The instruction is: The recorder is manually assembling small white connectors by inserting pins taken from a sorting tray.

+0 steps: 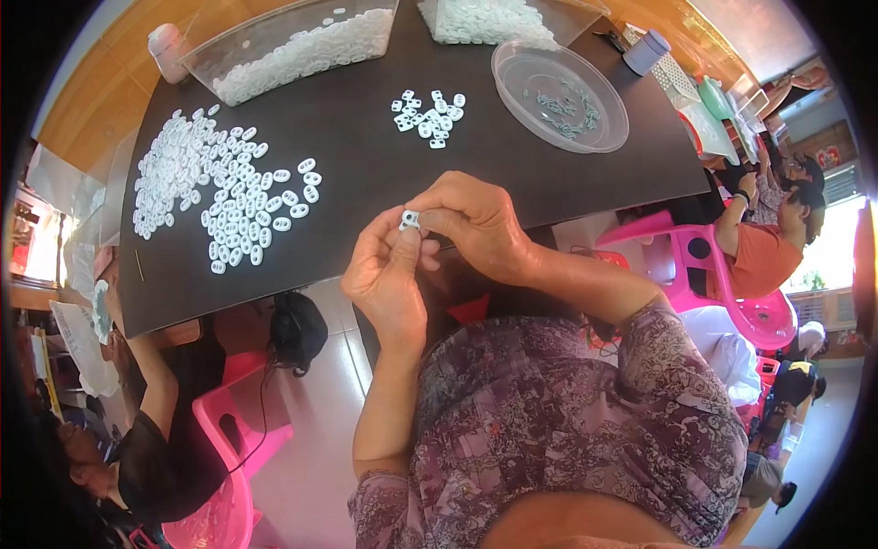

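Between the fingertips of my left hand (389, 274) and my right hand (477, 224) is a small white plastic piece (410, 219) with dark holes. Both hands are closed in a pinch on it, just above the near edge of the dark table (357, 156). Left of my hands lies a spread of white oval pieces with slots (242, 206). A smaller cluster of white pieces (430, 121) lies beyond my hands. Further right, a round clear plastic tray (512, 101) holds small grey-green parts (567, 112). Whether such a part is in my fingers is hidden.
Two clear bins of white pieces, a left bin (302, 69) and a right bin (494, 23), stand along the far side. A pinkish bottle (167, 50) and a purple-grey cup (647, 52) flank them. Pink chairs (695, 256) and other people sit at both sides.
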{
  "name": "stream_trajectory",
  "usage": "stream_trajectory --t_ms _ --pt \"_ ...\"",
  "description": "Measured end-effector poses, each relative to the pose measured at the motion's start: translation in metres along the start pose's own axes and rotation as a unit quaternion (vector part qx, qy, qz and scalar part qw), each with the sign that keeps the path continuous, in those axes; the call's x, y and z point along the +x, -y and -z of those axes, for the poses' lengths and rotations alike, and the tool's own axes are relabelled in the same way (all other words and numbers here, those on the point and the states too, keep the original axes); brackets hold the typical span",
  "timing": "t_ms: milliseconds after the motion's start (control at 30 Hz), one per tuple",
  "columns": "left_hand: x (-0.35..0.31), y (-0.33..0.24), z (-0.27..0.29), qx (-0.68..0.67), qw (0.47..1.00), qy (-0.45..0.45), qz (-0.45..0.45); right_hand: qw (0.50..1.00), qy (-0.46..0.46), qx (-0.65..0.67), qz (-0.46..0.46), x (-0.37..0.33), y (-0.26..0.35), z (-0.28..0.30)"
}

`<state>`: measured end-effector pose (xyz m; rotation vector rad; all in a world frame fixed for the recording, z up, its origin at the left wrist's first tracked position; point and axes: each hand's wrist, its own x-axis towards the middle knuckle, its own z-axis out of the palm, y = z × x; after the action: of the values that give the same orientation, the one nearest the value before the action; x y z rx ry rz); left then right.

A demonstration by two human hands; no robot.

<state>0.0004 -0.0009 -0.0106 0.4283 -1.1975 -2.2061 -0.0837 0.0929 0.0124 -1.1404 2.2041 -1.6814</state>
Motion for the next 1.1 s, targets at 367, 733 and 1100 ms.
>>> stream_trajectory --t_ms 367,733,1100 --pt "-0.001 -0.001 -0.004 -0.007 1.0 -0.006 0.001 0.98 0.016 -0.159 0.119 -0.001 0.0 0.005" --pt "0.003 -0.009 -0.012 -0.04 0.997 -0.048 0.041 0.945 -0.076 -0.21 0.24 -0.001 -0.001 -0.001" --pt "0.002 -0.004 -0.002 0.042 0.999 -0.001 -0.031 0.942 -0.081 -0.197 0.258 -0.004 -0.001 0.001"
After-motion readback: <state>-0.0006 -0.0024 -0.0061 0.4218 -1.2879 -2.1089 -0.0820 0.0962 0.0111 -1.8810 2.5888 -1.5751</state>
